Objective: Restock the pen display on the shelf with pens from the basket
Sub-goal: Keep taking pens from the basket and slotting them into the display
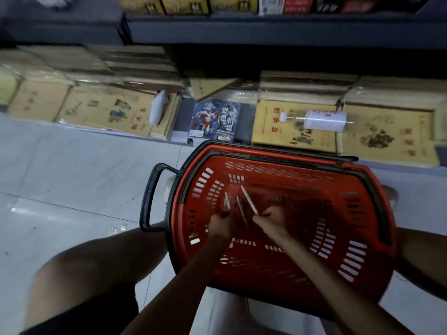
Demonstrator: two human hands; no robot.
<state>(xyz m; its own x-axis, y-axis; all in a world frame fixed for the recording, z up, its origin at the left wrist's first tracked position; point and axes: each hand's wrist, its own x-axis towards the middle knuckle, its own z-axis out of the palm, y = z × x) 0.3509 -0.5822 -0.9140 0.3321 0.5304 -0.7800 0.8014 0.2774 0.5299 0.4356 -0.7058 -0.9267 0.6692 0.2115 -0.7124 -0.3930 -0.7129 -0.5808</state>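
Crouching over a red basket (pixel 254 264) on the grey floor (pixel 60 165), a knee on either side. Reaching into it with both arms. Pinching a long pale pen (pixel 249 199) at its near end with the right hand (pixel 272 220), tip slanting far-left. Curling the left hand (pixel 217 226) round the near end of a short pen (pixel 227 201). Between the two, a third pen (pixel 242 210); cannot tell through the blur which hand has it. Left of the basket, its black handle (pixel 148 197) sticking out. Just beyond the far rim, low stacks of yellow notebooks (pixel 290 126), a blue packet (pixel 215 122), and a white roll (pixel 324 120) lying on top. Above them, a dark shelf (pixel 266 27) overhanging.
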